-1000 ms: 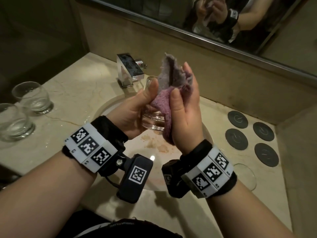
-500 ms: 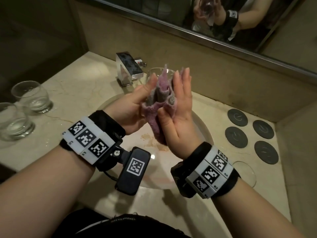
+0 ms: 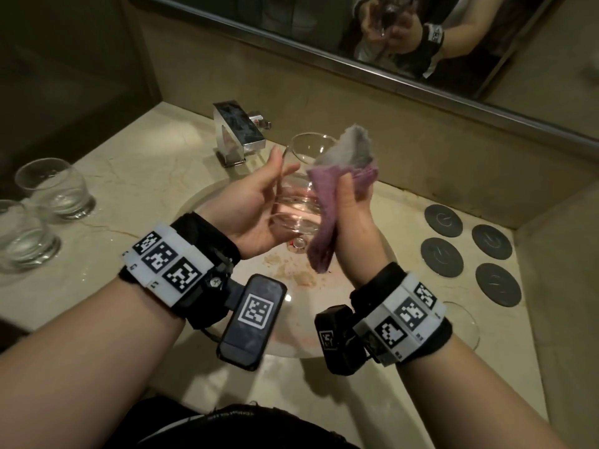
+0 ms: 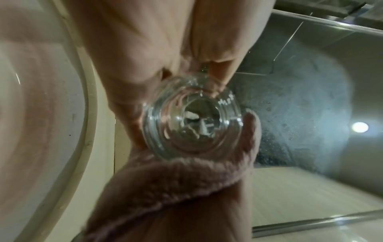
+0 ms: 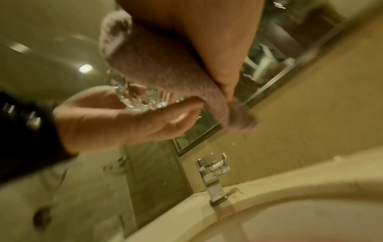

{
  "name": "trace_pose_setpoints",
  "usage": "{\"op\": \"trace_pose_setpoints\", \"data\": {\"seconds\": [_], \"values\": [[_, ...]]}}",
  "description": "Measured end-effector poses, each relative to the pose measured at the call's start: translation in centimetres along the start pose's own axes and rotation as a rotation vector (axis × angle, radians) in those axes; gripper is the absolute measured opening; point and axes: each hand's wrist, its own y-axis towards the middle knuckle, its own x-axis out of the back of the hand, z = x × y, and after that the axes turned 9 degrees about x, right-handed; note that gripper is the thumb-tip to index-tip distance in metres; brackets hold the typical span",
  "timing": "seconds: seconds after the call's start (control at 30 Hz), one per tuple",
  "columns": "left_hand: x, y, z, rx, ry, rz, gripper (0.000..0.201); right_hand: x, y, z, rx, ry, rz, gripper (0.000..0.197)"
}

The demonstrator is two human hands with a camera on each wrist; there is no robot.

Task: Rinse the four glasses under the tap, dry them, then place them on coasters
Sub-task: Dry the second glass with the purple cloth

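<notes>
My left hand [image 3: 261, 199] grips a clear round glass [image 3: 299, 199] above the sink, mouth tilted up and away. My right hand [image 3: 351, 205] pinches a purple cloth [image 3: 324, 231] and presses it on the glass's right side. A grey corner of the cloth sticks up beside the rim. In the left wrist view, the glass base [image 4: 192, 122] sits between fingers and cloth [image 4: 176, 188]. The right wrist view shows the cloth [image 5: 165, 70] over the glass [image 5: 140, 98]. Two more glasses [image 3: 55, 189] [image 3: 22, 234] stand on the counter at left. Several dark round coasters [image 3: 447, 220] lie at right.
A square chrome tap [image 3: 238, 134] stands behind the sink basin [image 3: 291, 312], which has brownish stains. Another clear glass [image 3: 460, 322] stands by my right wrist, near the coasters. A mirror [image 3: 324, 27] runs along the back wall. A wall closes the counter's right end.
The cloth has come off the glass's mouth and now lies against its right side. The glass's rim is uncovered, and both hands have moved slightly away from me.
</notes>
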Motion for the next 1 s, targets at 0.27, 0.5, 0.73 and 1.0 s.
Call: {"op": "trace_pose_setpoints", "data": {"seconds": [0.27,0.5,0.73,1.0], "values": [[-0.9,-0.5,0.5,-0.067,0.203,0.017,0.068,-0.5,-0.1,0.0,0.601,-0.476,0.049,0.066],[0.3,0.1,0.6,-0.114,0.201,-0.059,0.087,-0.2,1.6,1.4,0.022,0.131,0.035,0.103],[0.3,0.8,0.1,-0.180,0.114,-0.093,0.081,-1.1,-0.7,-0.4,0.324,-0.332,0.128,0.072],[-0.5,0.6,0.7,-0.116,0.159,-0.074,0.060,-0.2,1.4,1.9,0.273,-0.125,0.010,0.048]]}}
